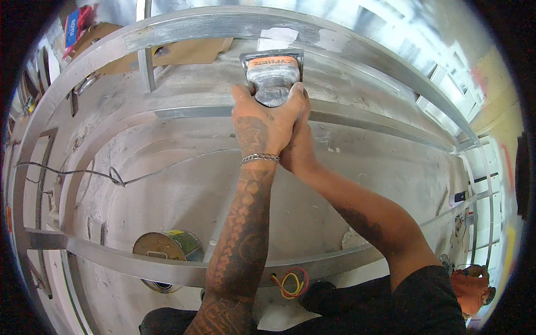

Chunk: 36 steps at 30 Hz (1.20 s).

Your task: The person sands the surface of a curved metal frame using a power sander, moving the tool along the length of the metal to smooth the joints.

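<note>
Both arms reach forward to an orange and grey power sander (272, 75) coated in pale dust. My left hand (263, 123), with a chain bracelet at the wrist, wraps around its rear body. Close against it, my right hand (300, 131) is closed around the same end, its fingers partly hidden behind the left hand. The sander's flat dark pad meets the far rail of a curved metal frame (195, 33), just below a white filler patch (278, 37). Whether the pad presses on the rail or hovers there, I cannot tell.
A dark cable (117, 177) crosses the frame at left. Below the near rail (184, 271) stands a round can (162, 245). Looped red and yellow wires (293, 283) hang by that rail. Cardboard (190, 53) lies beyond the frame, and an orange-brown object (472, 290) sits at lower right.
</note>
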### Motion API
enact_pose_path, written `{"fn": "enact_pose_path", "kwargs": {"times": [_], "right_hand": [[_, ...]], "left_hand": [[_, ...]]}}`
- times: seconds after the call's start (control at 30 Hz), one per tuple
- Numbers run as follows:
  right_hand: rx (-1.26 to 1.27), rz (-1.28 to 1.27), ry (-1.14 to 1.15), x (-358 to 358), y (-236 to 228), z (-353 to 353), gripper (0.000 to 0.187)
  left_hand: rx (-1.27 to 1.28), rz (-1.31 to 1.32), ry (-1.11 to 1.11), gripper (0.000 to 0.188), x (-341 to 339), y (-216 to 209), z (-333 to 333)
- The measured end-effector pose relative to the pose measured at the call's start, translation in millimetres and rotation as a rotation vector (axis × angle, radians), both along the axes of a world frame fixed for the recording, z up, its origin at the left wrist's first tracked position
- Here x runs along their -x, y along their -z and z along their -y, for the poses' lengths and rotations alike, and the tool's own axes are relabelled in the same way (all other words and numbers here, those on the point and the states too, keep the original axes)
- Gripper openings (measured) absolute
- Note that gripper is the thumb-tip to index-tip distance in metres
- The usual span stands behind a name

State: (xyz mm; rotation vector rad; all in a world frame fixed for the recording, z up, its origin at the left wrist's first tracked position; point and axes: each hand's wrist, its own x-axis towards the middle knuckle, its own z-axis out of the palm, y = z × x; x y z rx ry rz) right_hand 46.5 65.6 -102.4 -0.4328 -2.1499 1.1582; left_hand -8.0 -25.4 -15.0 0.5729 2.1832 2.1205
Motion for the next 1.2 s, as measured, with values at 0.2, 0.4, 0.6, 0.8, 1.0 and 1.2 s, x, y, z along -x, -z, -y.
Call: {"fn": "enact_pose_path", "kwargs": {"times": [0.2, 0.4, 0.6, 0.8, 1.0, 1.2], "right_hand": [[-0.255, 0.048, 0.092, -4.9, -29.4, 23.6, 0.116], [-0.229, 0.120, 0.095, -0.1, -33.2, 22.6, 0.116], [-0.228, 0.012, 0.089, -0.3, -23.7, 13.5, 0.115], [-0.201, 0.007, 0.084, -8.0, -11.2, 12.1, 0.114], [0.296, -0.173, -0.070, 4.1, 19.3, -16.9, 0.115], [0.146, -0.113, -0.030, 2.7, 5.7, -11.8, 0.116]], "left_hand": [[0.021, -0.031, -0.038, 0.072, 5.8, -0.1, 4.2], [0.002, -0.017, -0.034, 0.073, 11.3, -4.8, 5.2], [0.090, -0.032, -0.051, 0.077, 1.2, -9.9, 3.6], [0.082, 0.010, 0.000, 0.082, -5.0, -3.7, 5.9], [0.156, 0.005, 0.011, 0.082, -9.6, -11.7, 1.2], [0.023, 0.001, 0.018, 0.080, -3.7, -2.8, -4.8]]}}
